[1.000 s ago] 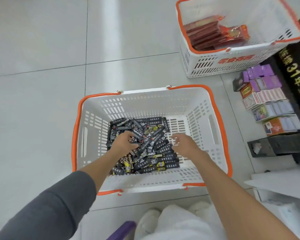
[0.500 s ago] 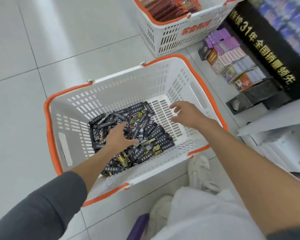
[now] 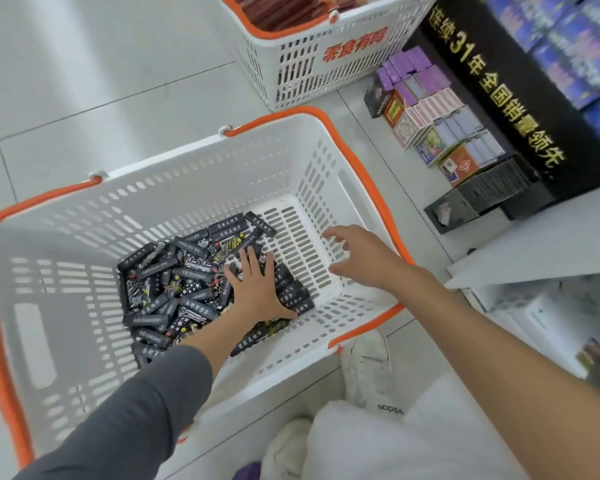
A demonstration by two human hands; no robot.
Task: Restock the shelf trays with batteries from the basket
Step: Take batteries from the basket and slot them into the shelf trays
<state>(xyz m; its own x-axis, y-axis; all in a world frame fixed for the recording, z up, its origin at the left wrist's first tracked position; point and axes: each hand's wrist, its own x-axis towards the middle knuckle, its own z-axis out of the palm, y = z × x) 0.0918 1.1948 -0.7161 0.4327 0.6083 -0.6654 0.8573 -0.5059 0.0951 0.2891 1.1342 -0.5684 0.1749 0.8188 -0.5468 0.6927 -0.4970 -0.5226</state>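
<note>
A white plastic basket (image 3: pixel 194 188) with orange handles stands on the tiled floor in front of me. A heap of small black battery packs (image 3: pixel 174 289) lies in its bottom, mostly toward the left. My left hand (image 3: pixel 257 289) lies flat on the right side of the heap, fingers spread and pressing on the packs. My right hand (image 3: pixel 361 258) hovers open over the basket's right inner wall, fingers spread, holding nothing.
A second white basket (image 3: pixel 312 60) with red packets stands behind. Rows of small boxed goods (image 3: pixel 437 123) sit in floor-level shelf trays at right, beside a black shelf base (image 3: pixel 492 98) with gold lettering. A white shelf board (image 3: pixel 541 251) juts out at right. My white shoe (image 3: pixel 368 368) touches the basket.
The camera swung right and closer. My left hand slid across the heap to its right side and flattened. My right hand stayed open near the basket's right wall.
</note>
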